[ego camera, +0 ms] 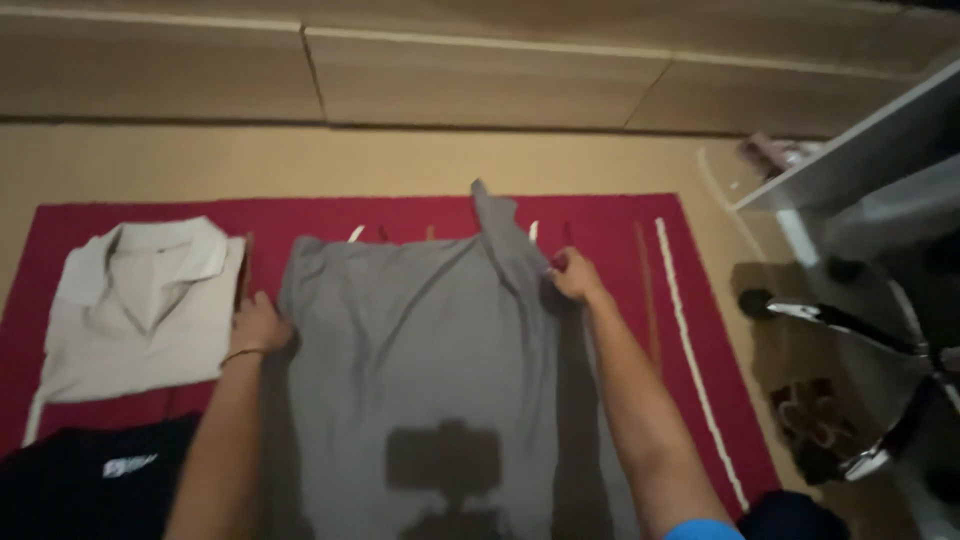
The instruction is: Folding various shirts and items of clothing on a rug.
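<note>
A grey shirt (420,340) lies spread flat on a red mat (620,230), with one sleeve (500,235) folded up toward the far edge. My left hand (258,325) presses on the shirt's left edge, a thin band on its wrist. At the right shoulder, by the folded sleeve, my right hand (575,275) pinches the grey cloth. A shadow of a head-worn camera falls on the lower part of the shirt.
A folded cream collared shirt (140,305) lies left of the grey one. A black garment (95,480) sits at the lower left. A white shelf unit (860,150) and a chair base (850,320) stand at the right. A wooden wall runs behind.
</note>
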